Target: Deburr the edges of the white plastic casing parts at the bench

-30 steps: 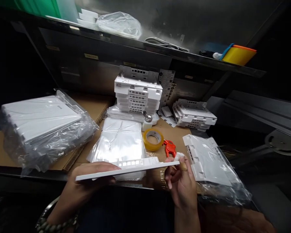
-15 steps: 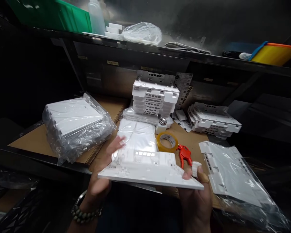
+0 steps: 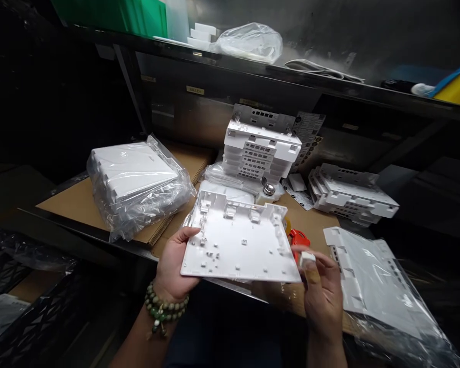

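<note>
The near left corner of a white panel (image 3: 239,258) is gripped by the left hand (image 3: 176,266), the thumb laid on the inner face. By the right hand (image 3: 322,286) a small white wad (image 3: 306,259) is pinched between thumb and fingers, just beside the panel's right edge; whether that edge is touched cannot be told. The panel is held above the near edge of the bench, clips and posts facing up.

Behind it, a red tool (image 3: 299,237) and a yellow tape roll (image 3: 287,225) are partly hidden. Beyond these stands a small bottle (image 3: 267,191) with its metal lid raised; its contents cannot be made out. At the right, a slotted white panel is covered by a clear bag (image 3: 371,286). At the left, white panelling is wrapped in another clear bag (image 3: 138,168), set on cardboard (image 3: 63,204). Farther back, slotted parts are piled in a tall stack (image 3: 260,151) and a lower stack (image 3: 354,197). On the shelf above, a green bin (image 3: 118,15) is placed, its inside hidden.
</note>
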### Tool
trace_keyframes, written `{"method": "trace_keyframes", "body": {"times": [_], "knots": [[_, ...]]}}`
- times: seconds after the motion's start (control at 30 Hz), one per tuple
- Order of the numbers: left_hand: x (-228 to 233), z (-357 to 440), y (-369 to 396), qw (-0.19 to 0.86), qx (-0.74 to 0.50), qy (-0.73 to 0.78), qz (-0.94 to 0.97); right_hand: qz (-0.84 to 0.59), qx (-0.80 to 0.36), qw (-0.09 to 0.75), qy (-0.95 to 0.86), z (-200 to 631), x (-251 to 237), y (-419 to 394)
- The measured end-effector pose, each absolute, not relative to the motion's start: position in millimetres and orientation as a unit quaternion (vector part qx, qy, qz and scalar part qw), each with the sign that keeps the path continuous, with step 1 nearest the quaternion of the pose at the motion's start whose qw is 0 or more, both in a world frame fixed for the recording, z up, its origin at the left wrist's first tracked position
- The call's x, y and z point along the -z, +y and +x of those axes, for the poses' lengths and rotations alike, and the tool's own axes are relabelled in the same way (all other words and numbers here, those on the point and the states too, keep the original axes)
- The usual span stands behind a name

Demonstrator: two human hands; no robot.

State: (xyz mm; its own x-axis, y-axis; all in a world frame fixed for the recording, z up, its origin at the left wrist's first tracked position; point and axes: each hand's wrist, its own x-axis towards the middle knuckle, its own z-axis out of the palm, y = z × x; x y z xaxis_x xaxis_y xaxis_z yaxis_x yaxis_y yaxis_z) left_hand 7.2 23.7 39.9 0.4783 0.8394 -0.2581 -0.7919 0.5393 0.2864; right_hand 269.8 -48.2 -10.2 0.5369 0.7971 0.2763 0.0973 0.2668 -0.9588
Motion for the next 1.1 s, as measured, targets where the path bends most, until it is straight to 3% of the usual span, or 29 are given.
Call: {"method": "trace_keyframes", "body": {"times": [0.1, 0.17, 0.4, 0.6, 0.83, 0.97, 1.1], "knots": [[-49.1, 16.1, 18.3, 0.832, -0.506, 0.224, 0.044, -0.6, -0.086, 0.639, -0.473, 258.9, -2.5, -55.9], [-57.3, 25.0, 13.2, 0.811, -0.535, 0.232, 0.043, -0.587, -0.048, 0.6, -0.541, 237.7, -15.6, -63.7], [-69.1, 49.4, -5.9, 0.747, -0.614, 0.234, 0.098, -0.426, -0.132, 0.549, -0.707, 160.6, -49.5, -70.6], [-63.7, 46.5, -7.4, 0.739, -0.622, 0.239, 0.096, -0.406, -0.133, 0.501, -0.753, 168.3, -50.3, -68.6], [-60.5, 45.0, -4.5, 0.728, -0.622, 0.263, 0.116, -0.388, -0.141, 0.511, -0.754, 162.7, -47.9, -70.6], [-56.8, 26.2, 0.9, 0.686, -0.645, 0.306, 0.142, -0.482, -0.128, 0.519, -0.695, 201.4, -39.7, -72.8], [-52.4, 2.9, 2.3, 0.659, -0.664, 0.327, 0.132, -0.604, -0.003, 0.567, -0.56, 258.6, -29.6, -74.3]]}}
